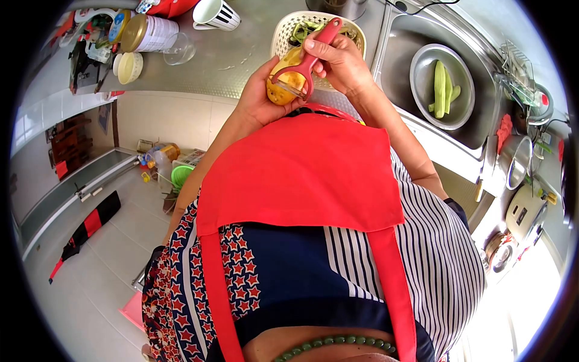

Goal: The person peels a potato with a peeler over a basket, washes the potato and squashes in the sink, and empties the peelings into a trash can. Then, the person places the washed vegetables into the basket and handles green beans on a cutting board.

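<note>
At the counter's front edge my left hand is wrapped round a yellow potato, which is partly peeled with brownish skin at its lower end. My right hand grips the handle of a red peeler. The peeler's blade lies across the lower part of the potato. Just behind both hands sits a cream perforated basket with green peelings in it.
On the right, a metal bowl with peeled green vegetables sits in the sink. A striped mug, a jar and a clear glass stand at the back left. A knife lies right of the sink's front.
</note>
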{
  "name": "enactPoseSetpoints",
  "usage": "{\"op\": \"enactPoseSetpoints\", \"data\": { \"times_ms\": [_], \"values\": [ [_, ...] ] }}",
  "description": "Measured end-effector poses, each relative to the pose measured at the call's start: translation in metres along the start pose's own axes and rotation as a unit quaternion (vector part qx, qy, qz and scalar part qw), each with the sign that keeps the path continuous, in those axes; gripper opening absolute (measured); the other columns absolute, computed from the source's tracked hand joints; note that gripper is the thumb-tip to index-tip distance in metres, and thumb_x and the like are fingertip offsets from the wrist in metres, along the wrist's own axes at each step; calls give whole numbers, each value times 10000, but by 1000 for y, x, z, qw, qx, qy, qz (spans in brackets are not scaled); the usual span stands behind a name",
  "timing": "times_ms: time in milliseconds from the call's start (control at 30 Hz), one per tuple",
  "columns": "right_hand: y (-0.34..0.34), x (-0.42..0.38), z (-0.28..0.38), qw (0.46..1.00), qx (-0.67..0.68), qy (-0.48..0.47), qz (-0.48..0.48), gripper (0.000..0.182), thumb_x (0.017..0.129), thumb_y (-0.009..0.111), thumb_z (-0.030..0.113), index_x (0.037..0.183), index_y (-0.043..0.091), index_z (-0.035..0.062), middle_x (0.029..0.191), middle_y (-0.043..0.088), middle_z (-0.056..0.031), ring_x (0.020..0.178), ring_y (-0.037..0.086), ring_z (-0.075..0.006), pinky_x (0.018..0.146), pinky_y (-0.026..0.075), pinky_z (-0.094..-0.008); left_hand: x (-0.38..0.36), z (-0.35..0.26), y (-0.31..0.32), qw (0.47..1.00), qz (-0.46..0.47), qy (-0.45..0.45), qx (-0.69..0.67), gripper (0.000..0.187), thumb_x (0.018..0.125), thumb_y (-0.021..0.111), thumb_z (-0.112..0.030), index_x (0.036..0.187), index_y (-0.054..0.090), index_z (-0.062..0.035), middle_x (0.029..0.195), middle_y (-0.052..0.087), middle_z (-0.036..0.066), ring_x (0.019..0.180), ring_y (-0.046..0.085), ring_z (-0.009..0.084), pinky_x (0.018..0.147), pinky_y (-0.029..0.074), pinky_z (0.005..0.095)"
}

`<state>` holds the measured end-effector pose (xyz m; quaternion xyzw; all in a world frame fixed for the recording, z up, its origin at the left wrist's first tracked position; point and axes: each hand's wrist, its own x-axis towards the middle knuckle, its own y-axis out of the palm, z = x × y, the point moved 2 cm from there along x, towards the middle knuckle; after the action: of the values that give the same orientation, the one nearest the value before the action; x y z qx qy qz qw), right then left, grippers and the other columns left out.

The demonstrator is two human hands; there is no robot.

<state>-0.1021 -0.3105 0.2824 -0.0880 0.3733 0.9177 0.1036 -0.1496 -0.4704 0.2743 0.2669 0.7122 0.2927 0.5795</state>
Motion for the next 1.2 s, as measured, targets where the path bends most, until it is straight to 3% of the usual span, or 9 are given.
{"op": "enactPoseSetpoints", "data": {
  "times_ms": [167, 267, 600, 767, 900, 1033, 1067, 1100, 1200],
  "values": [
    [-5, 4, -4, 1000, 17, 3, -7, 148, 811, 666, 137, 849, 613, 4, 669, 605, -51, 480, 501, -72, 415, 376, -182, -5, 1, 8, 998, -53, 27, 5, 486, 901, 452, -425, 1179, 483, -27, 1096, 539, 163, 929, 548, 300, 785, 490, 407],
    [-19, 8, 3, 999, 21, -5, -30, 153, 807, 672, 148, 823, 618, 6, 645, 597, -48, 475, 498, -76, 412, 372, -190, -4, 2, 5, 998, 30, -54, -33, 492, 900, 454, -417, 1169, 473, -5, 1059, 523, 181, 882, 526, 293, 738, 493, 369],
    [-25, 12, -1, 998, 22, -30, -48, 163, 798, 679, 154, 832, 616, 8, 667, 611, -58, 487, 498, -81, 427, 387, -201, -1, 3, 6, 999, 36, -33, -23, 503, 904, 444, -392, 1206, 430, 11, 1078, 481, 186, 867, 490, 269, 709, 484, 337],
    [-94, 33, 10, 978, -22, -142, -154, 136, 823, 639, 144, 819, 606, 11, 668, 617, -66, 479, 486, -74, 445, 387, -193, -10, 2, 1, 996, 50, -50, -46, 525, 910, 440, -377, 1250, 385, 19, 1102, 465, 194, 916, 489, 278, 723, 484, 340],
    [-73, 38, 18, 986, -17, -116, -117, 188, 853, 607, 167, 822, 599, -18, 681, 591, -74, 514, 479, -112, 484, 379, -242, -1, 3, 3, 995, 58, -51, -67, 521, 919, 433, -380, 1272, 390, 0, 1154, 458, 211, 955, 489, 290, 751, 476, 349],
    [-63, 30, 31, 994, 93, -51, -30, 149, 844, 618, 149, 806, 611, 4, 670, 596, -68, 491, 470, -103, 459, 367, -211, -4, -1, 1, 996, 64, -21, -63, 523, 927, 417, -395, 1295, 393, -24, 1212, 444, 217, 961, 495, 292, 778, 471, 362],
    [-67, 34, 26, 992, -32, -95, -80, 132, 841, 619, 138, 800, 619, 12, 683, 615, -62, 477, 463, -82, 453, 371, -193, -3, -1, -1, 995, 80, -13, -55, 523, 930, 411, -399, 1300, 392, -30, 1223, 442, 217, 961, 496, 292, 784, 470, 365],
    [-53, 28, 32, 919, -293, -180, -190, 135, 840, 620, 138, 794, 622, 11, 704, 633, -62, 476, 462, -66, 458, 378, -190, -3, 1, 0, 995, 70, -17, -66, 533, 928, 412, -412, 1301, 392, -31, 1221, 446, 212, 962, 497, 291, 780, 470, 365],
    [-44, 25, 38, 943, -191, -199, -183, 150, 838, 629, 160, 784, 623, 20, 700, 635, -60, 481, 474, -68, 451, 374, -192, -2, 1, 3, 995, 56, -20, -82, 564, 921, 414, -451, 1301, 393, -36, 1216, 454, 203, 977, 497, 294, 774, 475, 368]
  ]
}}
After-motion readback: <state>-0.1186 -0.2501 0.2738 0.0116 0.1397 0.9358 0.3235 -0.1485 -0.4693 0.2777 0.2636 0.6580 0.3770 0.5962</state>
